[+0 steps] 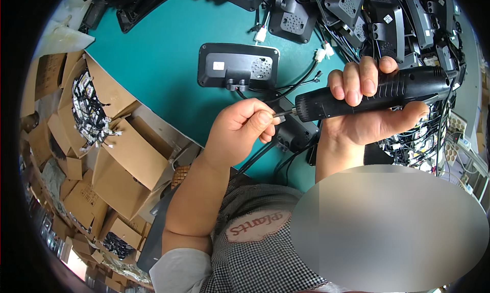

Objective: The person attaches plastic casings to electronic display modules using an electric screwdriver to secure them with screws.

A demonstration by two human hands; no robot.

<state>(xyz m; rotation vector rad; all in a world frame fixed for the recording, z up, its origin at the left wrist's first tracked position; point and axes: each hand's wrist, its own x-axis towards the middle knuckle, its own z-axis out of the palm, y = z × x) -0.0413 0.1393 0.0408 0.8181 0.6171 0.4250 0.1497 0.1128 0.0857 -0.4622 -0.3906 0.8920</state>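
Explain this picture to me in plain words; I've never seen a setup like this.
There is no robot here: a person works with two bare hands. The one picture comes from a wide camera on the person's head, looking down, so straight edges bend near the rim.

The right hand holds a black power driver, its thin bit pointing left. The left hand pinches at the bit's tip; whether it grips something small is hidden.

On the green table lies a black unit, with similar units piled beyond. Open boxes stand to the left. A blurred oval covers the lower right.
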